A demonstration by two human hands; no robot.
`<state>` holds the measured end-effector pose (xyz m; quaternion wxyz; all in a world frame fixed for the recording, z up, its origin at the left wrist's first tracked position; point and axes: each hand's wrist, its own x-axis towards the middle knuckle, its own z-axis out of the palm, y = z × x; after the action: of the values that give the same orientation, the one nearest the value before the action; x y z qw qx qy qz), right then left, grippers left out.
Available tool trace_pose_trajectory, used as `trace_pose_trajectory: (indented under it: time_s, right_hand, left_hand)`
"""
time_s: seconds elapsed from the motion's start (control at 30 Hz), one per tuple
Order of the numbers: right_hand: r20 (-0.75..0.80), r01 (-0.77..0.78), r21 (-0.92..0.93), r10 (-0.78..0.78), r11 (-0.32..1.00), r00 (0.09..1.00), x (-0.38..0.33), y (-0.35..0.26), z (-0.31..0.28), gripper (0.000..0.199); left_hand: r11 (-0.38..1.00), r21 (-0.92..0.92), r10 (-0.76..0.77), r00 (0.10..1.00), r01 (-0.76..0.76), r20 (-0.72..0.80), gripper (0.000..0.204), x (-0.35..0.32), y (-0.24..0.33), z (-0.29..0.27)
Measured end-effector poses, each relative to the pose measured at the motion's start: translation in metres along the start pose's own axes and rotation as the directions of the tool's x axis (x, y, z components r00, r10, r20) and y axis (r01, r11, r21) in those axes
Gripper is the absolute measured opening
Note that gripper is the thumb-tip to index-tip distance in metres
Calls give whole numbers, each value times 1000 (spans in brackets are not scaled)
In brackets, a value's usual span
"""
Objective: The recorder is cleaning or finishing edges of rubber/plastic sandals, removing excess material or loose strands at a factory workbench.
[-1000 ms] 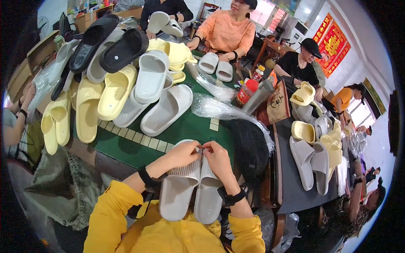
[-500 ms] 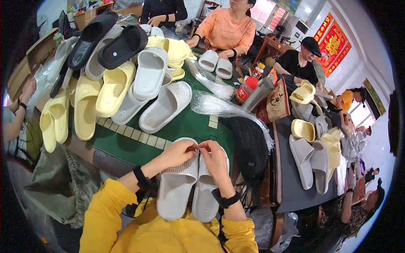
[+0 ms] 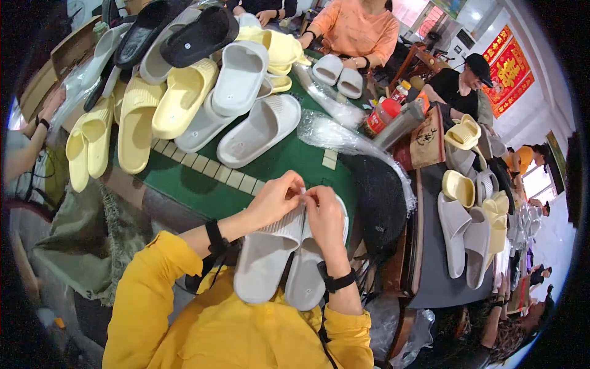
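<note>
The left hand (image 3: 278, 202) and right hand (image 3: 326, 220) meet over the gray slippers (image 3: 263, 270), seemingly for fine fingerwork; I can't tell whether either grips anything. Next calls for steadiness.

Seeing green-topped desk (image 3: 178, 194) carrying heap of yellow, grey and black slippers (image 3: 184, 95) at left, row of cream tiles (image 3: 201, 163) along near side, clear plastic bags (image 3: 332, 132) and red-lidded jar (image 3: 381, 118) at right; seeing dark desk (image 3: 433, 283) to its right carrying more slippers (image 3: 453, 234).
</note>
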<state>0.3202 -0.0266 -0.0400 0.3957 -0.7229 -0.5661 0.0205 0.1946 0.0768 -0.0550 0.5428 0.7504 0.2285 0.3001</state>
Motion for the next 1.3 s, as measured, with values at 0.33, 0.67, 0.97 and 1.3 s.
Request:
trace_pose_trajectory:
  time_s: [0.33, 0.67, 0.97, 1.3]
  right_hand:
    - [-49, -95, 176, 105, 980, 993, 3, 1, -5, 8]
    - [-85, -126, 239, 150, 963, 985, 0, -4, 0, 20]
    - [16, -145, 261, 146, 955, 989, 2, -5, -3, 23]
    - [-75, -130, 284, 157, 950, 985, 5, 4, -2, 9]
  left_hand:
    - [987, 158, -2, 999, -6, 48, 12, 1, -2, 0]
    - [979, 177, 98, 995, -99, 18, 9, 0, -7, 2]
    - [967, 189, 174, 985, -169, -8, 9, -1, -5, 2]
    - [958, 242, 160, 987, -155, 2, 9, -2, -4, 3]
